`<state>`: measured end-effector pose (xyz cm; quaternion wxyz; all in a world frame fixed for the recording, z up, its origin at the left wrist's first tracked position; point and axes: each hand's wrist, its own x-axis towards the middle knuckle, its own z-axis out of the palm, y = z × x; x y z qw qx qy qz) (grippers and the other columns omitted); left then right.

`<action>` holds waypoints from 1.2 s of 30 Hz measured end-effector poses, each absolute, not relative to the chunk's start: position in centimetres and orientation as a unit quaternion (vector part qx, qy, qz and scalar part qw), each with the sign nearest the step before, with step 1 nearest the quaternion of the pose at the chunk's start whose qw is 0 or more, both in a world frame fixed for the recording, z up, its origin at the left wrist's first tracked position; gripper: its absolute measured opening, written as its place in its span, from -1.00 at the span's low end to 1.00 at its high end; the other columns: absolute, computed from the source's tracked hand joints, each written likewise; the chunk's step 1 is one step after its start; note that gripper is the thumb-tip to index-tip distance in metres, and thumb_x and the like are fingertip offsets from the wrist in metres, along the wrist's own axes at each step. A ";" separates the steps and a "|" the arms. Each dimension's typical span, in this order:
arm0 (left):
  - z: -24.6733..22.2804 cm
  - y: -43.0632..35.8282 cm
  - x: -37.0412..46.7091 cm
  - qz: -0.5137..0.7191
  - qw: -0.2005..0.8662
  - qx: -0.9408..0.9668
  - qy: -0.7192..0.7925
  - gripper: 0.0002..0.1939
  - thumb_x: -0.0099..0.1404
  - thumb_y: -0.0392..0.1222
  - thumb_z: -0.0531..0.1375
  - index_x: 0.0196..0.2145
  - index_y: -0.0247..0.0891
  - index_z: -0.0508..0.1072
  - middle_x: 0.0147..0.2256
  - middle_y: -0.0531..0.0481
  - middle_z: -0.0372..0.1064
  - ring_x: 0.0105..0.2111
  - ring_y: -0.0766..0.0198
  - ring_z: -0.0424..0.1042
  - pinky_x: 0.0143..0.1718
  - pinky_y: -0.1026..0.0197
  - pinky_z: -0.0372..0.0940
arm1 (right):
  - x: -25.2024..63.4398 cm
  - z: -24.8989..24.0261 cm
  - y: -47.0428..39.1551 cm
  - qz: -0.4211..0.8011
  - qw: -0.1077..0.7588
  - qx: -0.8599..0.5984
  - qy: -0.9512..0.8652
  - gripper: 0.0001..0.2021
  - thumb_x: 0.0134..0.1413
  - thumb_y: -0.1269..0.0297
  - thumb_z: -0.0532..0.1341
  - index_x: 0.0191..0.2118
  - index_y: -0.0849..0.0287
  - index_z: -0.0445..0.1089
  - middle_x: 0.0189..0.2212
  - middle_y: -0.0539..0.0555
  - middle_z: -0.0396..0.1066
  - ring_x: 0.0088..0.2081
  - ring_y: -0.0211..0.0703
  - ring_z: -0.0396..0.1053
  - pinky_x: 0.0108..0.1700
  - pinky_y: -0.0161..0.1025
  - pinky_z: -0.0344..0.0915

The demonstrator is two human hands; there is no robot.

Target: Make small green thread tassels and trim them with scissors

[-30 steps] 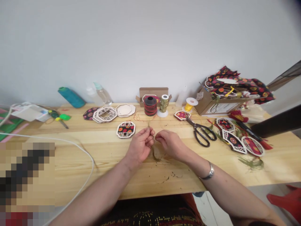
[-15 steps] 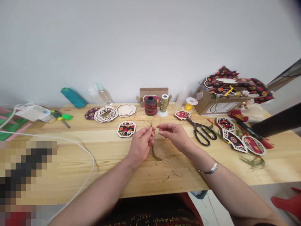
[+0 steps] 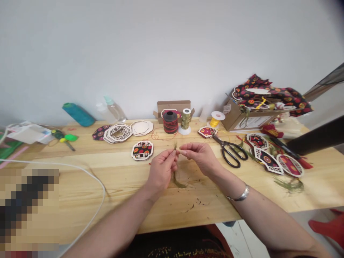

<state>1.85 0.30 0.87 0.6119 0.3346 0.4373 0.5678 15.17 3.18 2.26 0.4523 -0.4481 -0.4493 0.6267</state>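
My left hand (image 3: 163, 165) is closed on a thin bundle of olive-green threads (image 3: 179, 184), whose short ends stick up above the fingers and whose longer ends hang below onto the wood. Close against it on the right, my right hand (image 3: 198, 154) pinches with thumb and forefinger; what lies between those fingertips is too small to make out. A patterned ornament with a white lattice frame (image 3: 142, 150) lies to the left of my hands. Black-handled scissors (image 3: 233, 153) rest to the right. Dark scraps (image 3: 191, 208) are scattered on the table in front.
Along the wall stand a teal thread cone (image 3: 79, 114), a spray bottle (image 3: 115, 109), a red-and-black spool (image 3: 170, 122), a gold spool (image 3: 186, 120) and a yellow spool (image 3: 215, 119). A cardboard box (image 3: 248, 118) holds patterned cloth. A white cable (image 3: 100, 182) crosses the left side.
My right hand has come closer to my left, so the fingertips now nearly meet. The view has shifted slightly, and more of the threads shows above my left fingers.
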 end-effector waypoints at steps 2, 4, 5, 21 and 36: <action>0.7 0.2 1.8 0.560 0.612 0.351 0.436 -0.82 0.14 -0.16 0.23 -0.50 -0.35 0.45 -0.55 0.09 0.19 -0.64 0.54 0.04 -0.64 0.40 -0.05 | 15.1 2.4 3.1 0.627 0.452 -0.442 -0.455 -0.79 -0.32 0.25 0.39 -0.47 0.24 0.49 -0.53 -0.01 0.46 -0.50 -0.34 0.29 -0.37 -0.32 0.25; 0.6 0.1 1.7 0.554 0.606 0.367 0.437 -0.81 0.16 -0.14 0.22 -0.49 -0.34 0.44 -0.55 0.10 0.19 -0.64 0.53 0.04 -0.63 0.39 -0.05 | 15.0 2.5 3.0 0.626 0.454 -0.435 -0.461 -0.83 -0.29 0.26 0.38 -0.49 0.23 0.48 -0.56 -0.02 0.45 -0.50 -0.35 0.28 -0.36 -0.33 0.24; 0.5 0.0 1.6 0.551 0.602 0.375 0.439 -0.80 0.16 -0.13 0.22 -0.49 -0.33 0.44 -0.56 0.10 0.18 -0.64 0.53 0.04 -0.63 0.38 -0.05 | 15.0 2.5 3.0 0.625 0.456 -0.432 -0.462 -0.84 -0.28 0.26 0.37 -0.51 0.23 0.48 -0.57 -0.03 0.45 -0.51 -0.36 0.27 -0.36 -0.33 0.24; 0.6 -0.2 1.4 0.514 0.590 0.407 0.472 -0.77 0.16 -0.07 0.21 -0.41 -0.31 0.53 -0.68 0.13 0.09 -0.66 0.46 0.00 -0.64 0.34 -0.06 | 15.2 2.3 2.8 0.597 0.455 -0.417 -0.512 -0.82 -0.20 0.23 0.34 -0.54 0.25 0.43 -0.60 0.00 0.42 -0.49 -0.30 0.33 -0.34 -0.30 0.29; 0.9 -0.2 1.4 0.507 0.591 0.411 0.474 -0.79 0.14 -0.12 0.22 -0.49 -0.34 0.51 -0.59 0.05 0.26 -0.67 0.50 0.03 -0.65 0.36 -0.05 | 15.3 2.2 3.1 0.538 0.467 -0.448 -0.540 -0.88 -0.18 0.30 0.31 -0.56 0.22 0.42 -0.62 -0.03 0.41 -0.53 -0.31 0.31 -0.40 -0.32 0.28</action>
